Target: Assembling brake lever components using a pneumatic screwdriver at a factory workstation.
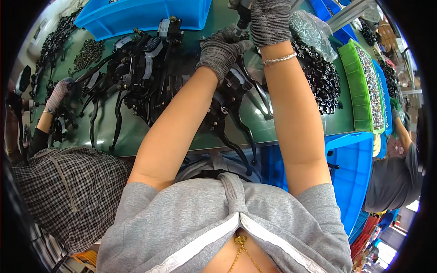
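My right hand (271,22), in a grey knit glove, is closed on a dark power screwdriver (244,17) that is partly cut off by the upper edge. The tool points down beside my left hand (222,51), gloved alike, with its thumb and fingers around a black brake lever assembly. Most of the held piece is hidden by the glove. Below that hand, more black brake levers (234,86) lie with curved blades toward the table's near edge. A heap of similar lever assemblies (141,68) spreads to the left.
A blue bin (141,18) stands at the far left, with small brass-coloured screws (89,53) near it. To the right are black clamps (324,84), a plastic bag of screws (312,34) and a green tray (357,91). Co-workers' hands (59,94) are on both sides.
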